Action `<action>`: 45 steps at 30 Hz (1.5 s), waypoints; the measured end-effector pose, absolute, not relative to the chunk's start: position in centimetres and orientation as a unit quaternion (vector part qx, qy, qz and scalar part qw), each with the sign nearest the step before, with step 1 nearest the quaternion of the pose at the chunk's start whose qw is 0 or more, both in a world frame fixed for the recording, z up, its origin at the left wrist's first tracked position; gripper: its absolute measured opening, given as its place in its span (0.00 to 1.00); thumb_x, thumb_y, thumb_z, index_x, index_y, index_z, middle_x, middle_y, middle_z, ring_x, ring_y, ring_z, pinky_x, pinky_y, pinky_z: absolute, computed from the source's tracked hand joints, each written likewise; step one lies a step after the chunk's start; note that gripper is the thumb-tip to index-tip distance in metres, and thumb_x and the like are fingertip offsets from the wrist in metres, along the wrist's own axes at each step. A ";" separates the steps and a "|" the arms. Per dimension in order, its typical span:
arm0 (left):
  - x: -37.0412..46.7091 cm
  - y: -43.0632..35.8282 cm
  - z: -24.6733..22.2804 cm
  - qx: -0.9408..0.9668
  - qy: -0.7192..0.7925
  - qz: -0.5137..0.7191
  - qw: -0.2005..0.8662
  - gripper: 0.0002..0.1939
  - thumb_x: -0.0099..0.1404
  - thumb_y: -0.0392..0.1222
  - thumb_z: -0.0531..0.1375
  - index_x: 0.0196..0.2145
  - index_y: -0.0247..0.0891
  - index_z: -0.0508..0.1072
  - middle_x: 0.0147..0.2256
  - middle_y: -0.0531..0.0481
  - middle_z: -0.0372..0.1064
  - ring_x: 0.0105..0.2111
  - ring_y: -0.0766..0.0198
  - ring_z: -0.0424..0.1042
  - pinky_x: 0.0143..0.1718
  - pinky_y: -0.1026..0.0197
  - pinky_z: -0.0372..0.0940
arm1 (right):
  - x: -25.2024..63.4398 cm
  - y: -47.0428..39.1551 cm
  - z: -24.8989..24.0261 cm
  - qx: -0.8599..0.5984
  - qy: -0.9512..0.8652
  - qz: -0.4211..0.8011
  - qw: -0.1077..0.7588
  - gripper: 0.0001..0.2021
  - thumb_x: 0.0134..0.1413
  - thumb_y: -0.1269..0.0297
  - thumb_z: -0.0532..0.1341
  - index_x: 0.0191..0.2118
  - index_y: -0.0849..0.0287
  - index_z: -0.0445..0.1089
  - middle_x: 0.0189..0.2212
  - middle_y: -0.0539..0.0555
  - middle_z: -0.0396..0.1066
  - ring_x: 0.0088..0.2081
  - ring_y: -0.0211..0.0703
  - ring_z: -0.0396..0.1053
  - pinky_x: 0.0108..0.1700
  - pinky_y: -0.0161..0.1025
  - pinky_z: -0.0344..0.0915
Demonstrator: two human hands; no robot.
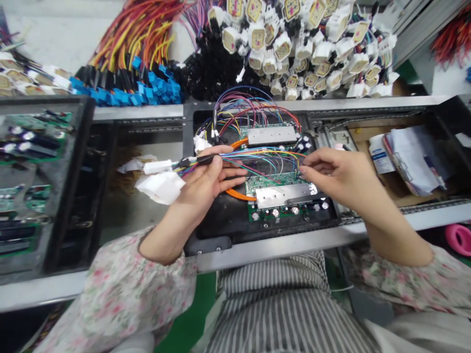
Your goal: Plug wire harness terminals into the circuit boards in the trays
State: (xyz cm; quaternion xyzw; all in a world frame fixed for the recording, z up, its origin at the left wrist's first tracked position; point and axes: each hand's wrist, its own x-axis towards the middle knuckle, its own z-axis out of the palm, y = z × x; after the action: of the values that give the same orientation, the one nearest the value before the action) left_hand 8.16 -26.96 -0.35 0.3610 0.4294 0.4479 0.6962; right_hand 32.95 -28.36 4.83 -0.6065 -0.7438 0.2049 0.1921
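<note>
My left hand (209,181) holds a bundle of coloured wires (257,155) by its black sleeve, thumb on top, with white connectors (158,167) hanging out to the left. The wires run right to the near green circuit board (275,181), which bears a silver heat sink (281,195). At the board's right end my right hand (327,169) pinches with thumb and forefinger at the wire ends; what lies between the fingertips is too small to name. A second wired board (272,135) is behind, in the same black tray (221,223).
Piles of white connectors (283,46) and blue connectors (128,93) lie along the back. Another black tray with boards (29,147) stands left. A cardboard box (362,142) with papers (415,157) is right. A metal rail (265,250) runs in front.
</note>
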 end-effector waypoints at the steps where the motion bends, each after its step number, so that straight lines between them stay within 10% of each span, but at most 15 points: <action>1: 8.1 -26.9 -0.4 0.363 0.428 0.450 0.695 0.11 0.67 0.47 0.59 0.43 0.39 0.68 0.32 0.50 0.76 0.36 0.62 0.79 0.41 0.57 0.75 | 32.8 -28.0 4.2 -0.605 -0.739 0.219 0.199 0.04 0.52 0.66 0.61 0.27 0.55 0.69 0.25 0.50 0.74 0.26 0.39 0.71 0.31 0.38 0.67; 20: 8.3 -26.9 -0.1 0.357 0.452 0.441 0.689 0.08 0.68 0.46 0.56 0.43 0.42 0.65 0.31 0.53 0.74 0.30 0.64 0.79 0.36 0.59 0.76 | 31.9 -27.5 2.2 -0.602 -0.765 0.176 0.147 0.09 0.54 0.63 0.62 0.25 0.57 0.70 0.20 0.50 0.72 0.23 0.39 0.68 0.28 0.36 0.60; 26: 8.3 -26.9 -0.1 0.357 0.455 0.442 0.686 0.07 0.69 0.43 0.53 0.43 0.41 0.64 0.31 0.52 0.74 0.29 0.64 0.79 0.36 0.58 0.76 | 28.6 -27.2 2.6 -0.490 -0.848 0.175 0.098 0.07 0.56 0.69 0.59 0.33 0.60 0.75 0.32 0.57 0.77 0.34 0.44 0.73 0.37 0.39 0.63; 45: 8.2 -27.0 -1.5 0.391 0.450 0.450 0.666 0.09 0.69 0.42 0.52 0.46 0.40 0.63 0.26 0.54 0.72 0.27 0.61 0.78 0.32 0.57 0.75 | 27.7 -26.5 0.9 -0.507 -0.788 0.291 0.192 0.03 0.53 0.71 0.59 0.29 0.59 0.68 0.24 0.50 0.73 0.27 0.38 0.71 0.33 0.34 0.63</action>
State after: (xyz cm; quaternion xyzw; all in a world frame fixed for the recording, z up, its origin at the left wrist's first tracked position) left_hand 8.22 -26.96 -1.45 0.3906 0.4496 0.4498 0.6656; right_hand 27.65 -26.51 0.86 -0.5072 -0.7881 0.2914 0.1917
